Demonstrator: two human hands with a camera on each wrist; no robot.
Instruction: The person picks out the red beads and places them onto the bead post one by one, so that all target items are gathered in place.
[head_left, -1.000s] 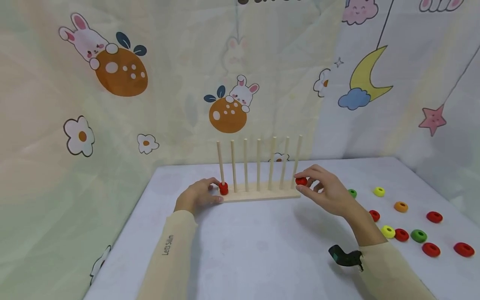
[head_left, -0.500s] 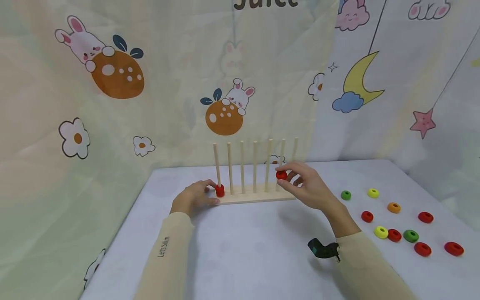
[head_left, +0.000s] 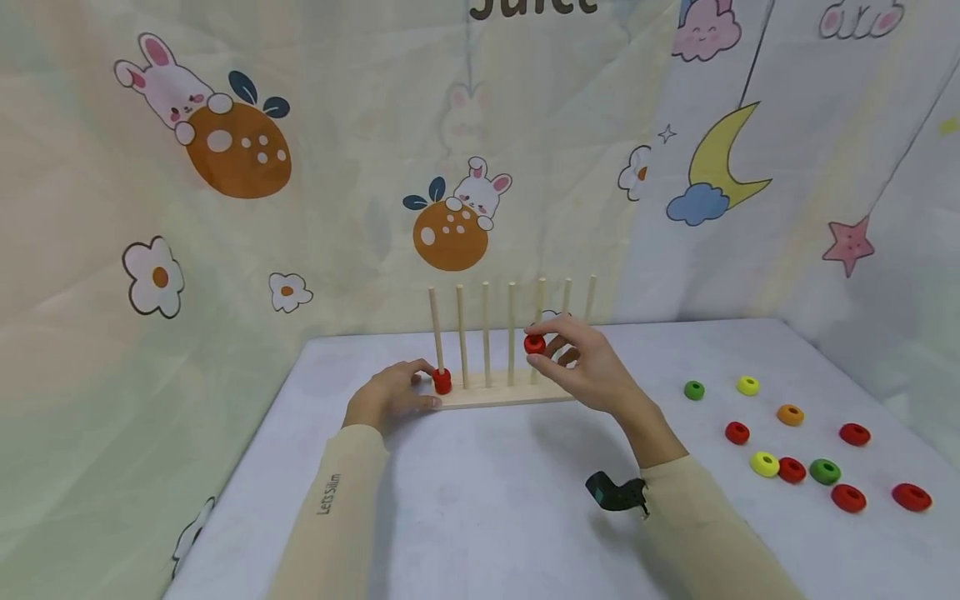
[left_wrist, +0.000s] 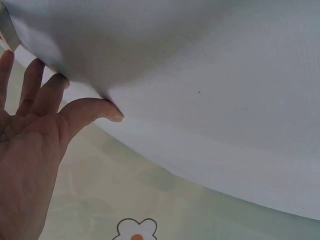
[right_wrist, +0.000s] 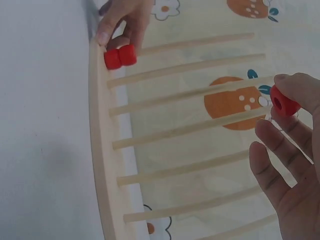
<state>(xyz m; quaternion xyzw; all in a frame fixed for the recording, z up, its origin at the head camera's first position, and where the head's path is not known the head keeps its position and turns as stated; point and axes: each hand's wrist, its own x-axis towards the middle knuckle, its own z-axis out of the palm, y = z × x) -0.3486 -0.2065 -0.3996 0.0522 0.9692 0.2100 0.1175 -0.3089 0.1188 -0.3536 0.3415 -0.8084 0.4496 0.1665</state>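
A wooden peg rack (head_left: 495,398) with a row of upright pegs stands toward the back of the table. Two red beads (right_wrist: 120,57) are stacked at the bottom of its leftmost peg. My left hand (head_left: 386,396) holds the rack's left end, thumb in front and fingers behind, right beside those beads. Between thumb and forefinger, my right hand (head_left: 588,367) pinches another red bead (head_left: 535,344), raised above the base among the right-hand pegs. In the right wrist view this bead's hole shows, close to the tips of the pegs, and the other fingers are spread.
On the right of the white table (head_left: 480,500) lie several loose beads, among them a green bead (head_left: 693,390), a yellow bead (head_left: 747,385), an orange bead (head_left: 790,414) and a red bead (head_left: 912,497). A printed cloth (head_left: 337,208) hangs behind the table.
My right hand has moved left along the rack with the pinched red bead, from the rightmost peg toward the middle. The left hand has stayed at the rack's end.
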